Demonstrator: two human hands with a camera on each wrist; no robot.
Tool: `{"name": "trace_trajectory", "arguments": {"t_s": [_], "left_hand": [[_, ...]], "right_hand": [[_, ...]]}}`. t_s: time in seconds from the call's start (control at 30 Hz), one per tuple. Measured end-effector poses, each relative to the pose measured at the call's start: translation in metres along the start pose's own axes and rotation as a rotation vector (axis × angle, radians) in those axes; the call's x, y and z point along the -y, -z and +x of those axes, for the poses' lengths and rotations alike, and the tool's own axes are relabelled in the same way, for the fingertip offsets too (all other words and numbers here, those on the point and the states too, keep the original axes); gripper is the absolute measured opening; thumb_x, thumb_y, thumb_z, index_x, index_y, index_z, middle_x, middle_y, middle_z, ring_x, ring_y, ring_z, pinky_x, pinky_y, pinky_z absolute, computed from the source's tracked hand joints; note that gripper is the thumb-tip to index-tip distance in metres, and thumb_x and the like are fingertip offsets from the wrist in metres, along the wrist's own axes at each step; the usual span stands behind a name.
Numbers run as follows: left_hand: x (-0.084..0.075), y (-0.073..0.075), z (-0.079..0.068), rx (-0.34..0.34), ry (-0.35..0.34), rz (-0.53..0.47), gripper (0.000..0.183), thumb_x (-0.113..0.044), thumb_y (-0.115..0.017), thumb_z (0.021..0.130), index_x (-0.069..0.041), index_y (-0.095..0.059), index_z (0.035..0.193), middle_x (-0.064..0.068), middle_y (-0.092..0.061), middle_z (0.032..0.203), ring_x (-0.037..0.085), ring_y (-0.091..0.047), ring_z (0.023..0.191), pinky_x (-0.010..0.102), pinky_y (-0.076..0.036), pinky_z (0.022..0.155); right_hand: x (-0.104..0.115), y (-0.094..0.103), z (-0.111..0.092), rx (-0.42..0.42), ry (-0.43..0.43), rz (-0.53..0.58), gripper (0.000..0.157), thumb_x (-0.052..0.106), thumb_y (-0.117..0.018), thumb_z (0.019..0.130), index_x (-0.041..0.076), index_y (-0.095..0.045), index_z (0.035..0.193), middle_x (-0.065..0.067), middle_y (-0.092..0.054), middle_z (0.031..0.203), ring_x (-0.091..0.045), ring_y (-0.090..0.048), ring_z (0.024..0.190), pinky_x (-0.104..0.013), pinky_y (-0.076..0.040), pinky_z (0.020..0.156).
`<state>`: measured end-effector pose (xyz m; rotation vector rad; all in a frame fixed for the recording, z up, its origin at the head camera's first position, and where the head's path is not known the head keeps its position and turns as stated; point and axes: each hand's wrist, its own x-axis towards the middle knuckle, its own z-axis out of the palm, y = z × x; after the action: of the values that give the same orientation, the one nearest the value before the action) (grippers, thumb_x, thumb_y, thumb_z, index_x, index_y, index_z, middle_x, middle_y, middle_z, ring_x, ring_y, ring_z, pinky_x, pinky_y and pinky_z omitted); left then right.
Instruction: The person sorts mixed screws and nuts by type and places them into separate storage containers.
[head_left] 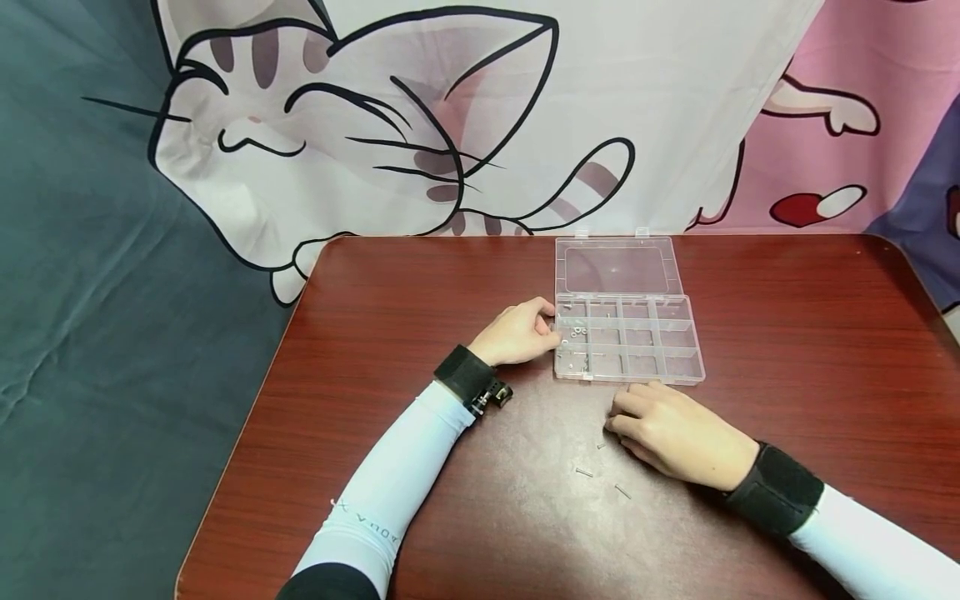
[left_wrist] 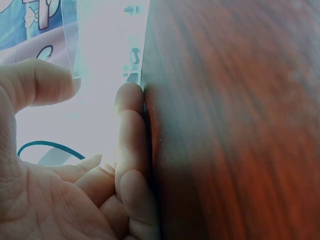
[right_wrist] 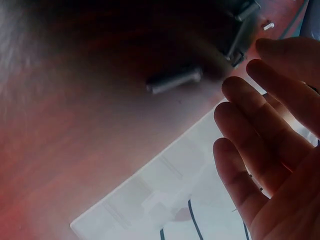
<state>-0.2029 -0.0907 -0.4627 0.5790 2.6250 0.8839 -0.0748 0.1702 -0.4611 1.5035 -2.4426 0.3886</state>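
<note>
A clear plastic compartment box (head_left: pixel 647 337) lies on the table with its lid (head_left: pixel 618 268) folded back. My left hand (head_left: pixel 519 333) is at the box's left wall, thumb and fingers apart, fingertips right at its edge in the left wrist view. Small ring-shaped metal pieces (head_left: pixel 578 332) and other bits lie in the left column of compartments. My right hand (head_left: pixel 678 433) hovers just in front of the box, fingers bent loosely and apart, with nothing visible between them. Close by lie thin metal screw-like pieces (head_left: pixel 584 472), one a dark blurred cylinder (right_wrist: pixel 175 81) in the right wrist view.
The reddish-brown wooden table (head_left: pixel 420 275) meets a cat-print curtain (head_left: pixel 510 108) at the back. A green cloth (head_left: pixel 90 333) hangs beyond its left edge. Both wrists wear black bands, the left one (head_left: pixel 467 375) carrying a small camera.
</note>
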Motion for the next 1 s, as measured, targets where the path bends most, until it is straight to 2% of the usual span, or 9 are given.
{"name": "trace_trajectory", "arguments": {"t_s": [0.23,0.6,0.73,1.0], "left_hand": [[0.0,0.0,0.0,-0.002,-0.006,0.003,0.048,-0.033,-0.067,0.094,-0.013,-0.059,0.136,-0.003,-0.069,0.094,0.01,-0.065,0.084,0.028,-0.052,0.081],[0.001,0.0,-0.001,-0.003,-0.015,-0.015,0.048,-0.032,-0.067,0.094,-0.011,-0.059,0.136,-0.003,-0.07,0.092,0.01,-0.065,0.083,0.027,-0.051,0.079],[0.001,0.0,0.0,-0.004,-0.014,-0.012,0.048,-0.033,-0.067,0.094,-0.012,-0.059,0.136,-0.003,-0.069,0.092,0.009,-0.065,0.083,0.027,-0.051,0.08],[0.001,-0.001,0.0,-0.005,-0.015,-0.012,0.048,-0.033,-0.067,0.093,-0.012,-0.059,0.136,-0.003,-0.07,0.093,0.01,-0.065,0.084,0.028,-0.052,0.081]], "right_hand": [[0.003,-0.007,0.003,-0.055,0.029,-0.045,0.011,0.01,-0.076,0.082,0.015,-0.066,0.083,0.004,-0.053,0.083,-0.016,-0.053,0.078,-0.036,-0.047,0.071],[0.007,-0.014,0.005,-0.047,-0.017,-0.063,0.014,0.01,-0.071,0.084,0.017,-0.062,0.076,0.006,-0.048,0.079,-0.013,-0.048,0.069,-0.033,-0.047,0.065],[0.006,-0.016,0.007,-0.05,-0.027,-0.034,0.016,0.007,-0.073,0.083,0.016,-0.062,0.075,0.006,-0.049,0.077,-0.012,-0.05,0.067,-0.032,-0.047,0.062],[0.005,-0.013,0.007,-0.043,-0.06,0.087,0.02,0.002,-0.077,0.072,0.018,-0.065,0.076,0.009,-0.051,0.077,-0.006,-0.053,0.068,-0.027,-0.049,0.063]]}}
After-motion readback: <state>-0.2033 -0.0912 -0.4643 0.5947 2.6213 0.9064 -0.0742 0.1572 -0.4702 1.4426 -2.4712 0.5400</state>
